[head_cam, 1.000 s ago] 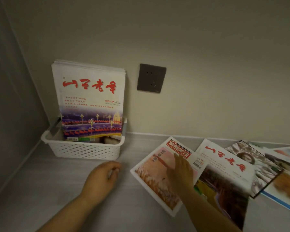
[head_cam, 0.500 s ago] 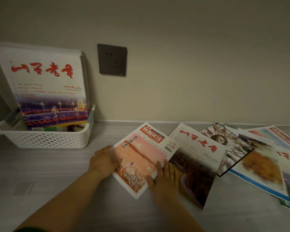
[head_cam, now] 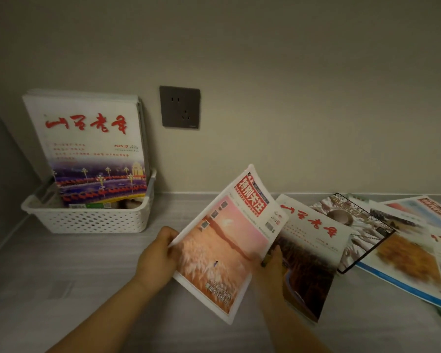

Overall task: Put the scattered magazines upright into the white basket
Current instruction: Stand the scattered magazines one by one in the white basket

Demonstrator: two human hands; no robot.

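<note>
Left hand (head_cam: 158, 256) pinches the left edge of a pink-covered magazine (head_cam: 222, 248); right hand (head_cam: 271, 266) grips its right edge, tilted above the bench (head_cam: 61, 289). The white basket (head_cam: 87, 221) stands to the left, upright magazines (head_cam: 87, 138) inside.

Single head-worn view, forward and down, close over the counter (head_cam: 82, 281), margins perhaps blurry.

I see a pink-covered magazine (head_cam: 222, 250) tilted up off the tabletop (head_cam: 61, 276), loose magazines (head_cam: 405, 250) overlapping flat at right, and a stack (head_cam: 87, 128) upright in the white basket (head_cam: 97, 221), left.
</note>
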